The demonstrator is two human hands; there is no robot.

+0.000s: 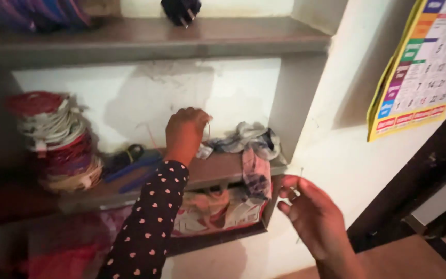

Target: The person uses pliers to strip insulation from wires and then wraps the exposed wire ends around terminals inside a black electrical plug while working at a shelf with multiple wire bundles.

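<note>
My left hand (184, 132), in a dark sleeve dotted with small hearts, reaches into a wall niche and is closed in a fist above the middle shelf (218, 173). A thin thread (152, 137) loops out beside that fist. My right hand (313, 214) is lower and to the right, in front of the white wall. Its thumb and forefinger pinch a fine strand (301, 171) that sticks up from the fingertips, while the other fingers are spread loosely. Whether both strands are one thread I cannot tell.
A stack of coiled red and white cord (58, 139) stands at the shelf's left, with blue-handled tools (132, 168) beside it. Crumpled cloth (249, 139) hangs over the shelf edge onto a bag (215, 209) below. A calendar (424, 67) hangs at right above a dark door frame (414, 191).
</note>
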